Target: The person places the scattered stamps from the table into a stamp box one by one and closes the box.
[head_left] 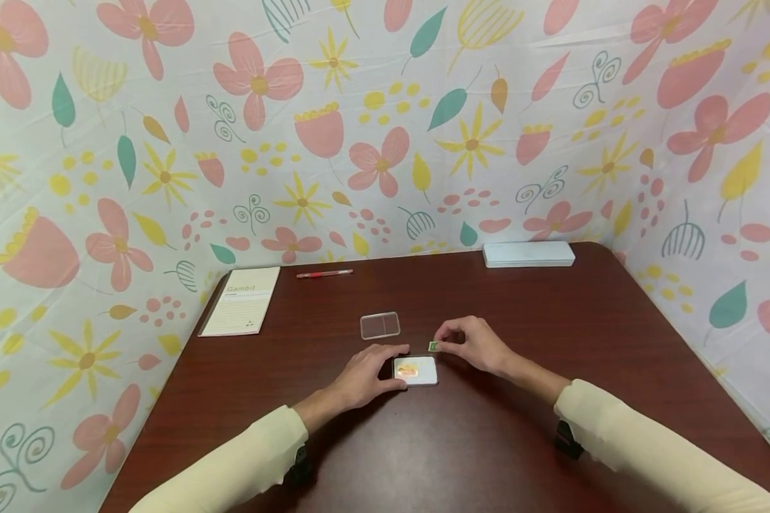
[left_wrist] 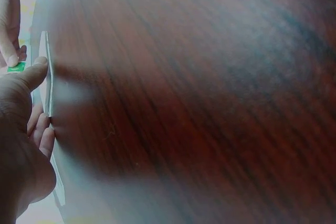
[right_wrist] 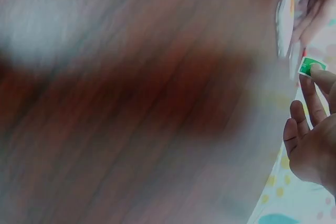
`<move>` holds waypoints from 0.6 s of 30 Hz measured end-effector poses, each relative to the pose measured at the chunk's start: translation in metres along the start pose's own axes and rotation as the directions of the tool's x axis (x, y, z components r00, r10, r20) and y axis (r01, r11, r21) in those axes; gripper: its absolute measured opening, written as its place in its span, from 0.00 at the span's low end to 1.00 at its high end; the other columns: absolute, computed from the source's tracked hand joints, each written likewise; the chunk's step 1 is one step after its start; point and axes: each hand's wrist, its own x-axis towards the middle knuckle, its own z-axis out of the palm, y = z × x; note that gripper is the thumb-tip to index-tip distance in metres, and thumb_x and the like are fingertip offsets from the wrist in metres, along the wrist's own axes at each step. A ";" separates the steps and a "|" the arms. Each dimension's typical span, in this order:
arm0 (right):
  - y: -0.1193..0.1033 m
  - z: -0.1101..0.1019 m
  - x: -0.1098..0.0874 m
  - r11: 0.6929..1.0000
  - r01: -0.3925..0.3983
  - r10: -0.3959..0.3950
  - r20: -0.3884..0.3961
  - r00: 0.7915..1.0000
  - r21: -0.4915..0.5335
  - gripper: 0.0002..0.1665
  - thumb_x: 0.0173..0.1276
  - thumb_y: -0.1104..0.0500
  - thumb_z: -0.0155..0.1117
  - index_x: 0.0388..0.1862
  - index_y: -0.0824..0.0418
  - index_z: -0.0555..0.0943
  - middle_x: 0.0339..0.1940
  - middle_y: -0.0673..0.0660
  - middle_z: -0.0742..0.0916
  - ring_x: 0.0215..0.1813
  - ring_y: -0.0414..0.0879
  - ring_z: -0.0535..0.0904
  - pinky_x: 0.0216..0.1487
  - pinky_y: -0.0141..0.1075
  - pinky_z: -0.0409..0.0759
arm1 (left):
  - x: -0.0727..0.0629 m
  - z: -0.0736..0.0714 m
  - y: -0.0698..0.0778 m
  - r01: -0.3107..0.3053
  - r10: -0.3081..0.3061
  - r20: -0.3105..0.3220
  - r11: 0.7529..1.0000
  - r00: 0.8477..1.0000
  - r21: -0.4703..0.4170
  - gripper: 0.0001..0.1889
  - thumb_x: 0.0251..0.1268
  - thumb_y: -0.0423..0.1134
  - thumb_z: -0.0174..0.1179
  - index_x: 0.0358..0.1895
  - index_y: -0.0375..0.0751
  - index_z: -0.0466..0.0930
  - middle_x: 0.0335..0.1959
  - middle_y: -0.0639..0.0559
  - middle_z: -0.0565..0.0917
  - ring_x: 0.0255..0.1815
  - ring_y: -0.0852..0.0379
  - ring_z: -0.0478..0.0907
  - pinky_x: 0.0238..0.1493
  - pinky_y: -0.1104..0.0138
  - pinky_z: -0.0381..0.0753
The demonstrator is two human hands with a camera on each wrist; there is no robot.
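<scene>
A shallow white rectangular box [head_left: 426, 370] with an orange and yellow picture on its left part lies on the table. My left hand [head_left: 366, 376] holds its left end, with the thumb at the near side and a finger at the far side. Just beyond the box's right end, my right hand [head_left: 478, 345] pinches a small green, white-edged flat piece [right_wrist: 311, 66] between thumb and index finger. The other fingers of that hand are bent loosely in the right wrist view. A clear plastic lid [head_left: 380, 325] lies flat behind the box.
On the dark wooden table [head_left: 520, 442], a notepad [head_left: 242, 303] lies at the back left and a red pen [head_left: 324, 273] beside it. A pale blue case [head_left: 529, 254] stands at the back right. A flowered curtain [head_left: 372, 142] encloses the back and sides.
</scene>
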 end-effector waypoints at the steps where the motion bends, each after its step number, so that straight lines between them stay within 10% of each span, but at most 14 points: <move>1: -0.003 0.002 0.000 1.000 0.003 -0.003 0.010 1.000 0.007 0.05 0.69 0.64 0.77 0.38 0.54 0.90 0.33 0.43 0.89 0.36 0.44 0.81 0.41 0.36 0.79 | 0.000 0.000 0.000 -0.002 0.002 -0.003 1.000 1.000 0.001 0.35 0.69 0.49 0.74 0.75 0.44 0.76 0.70 0.51 0.81 0.69 0.50 0.76 0.68 0.48 0.75; 18: -0.017 0.016 -0.007 0.993 -0.066 0.054 0.131 0.990 0.095 0.02 0.67 0.67 0.77 0.36 0.63 0.90 0.31 0.50 0.91 0.29 0.42 0.79 0.27 0.32 0.76 | 0.000 0.001 0.000 0.016 -0.016 0.007 1.000 1.000 -0.007 0.35 0.70 0.49 0.74 0.76 0.45 0.75 0.71 0.51 0.80 0.70 0.51 0.76 0.68 0.49 0.75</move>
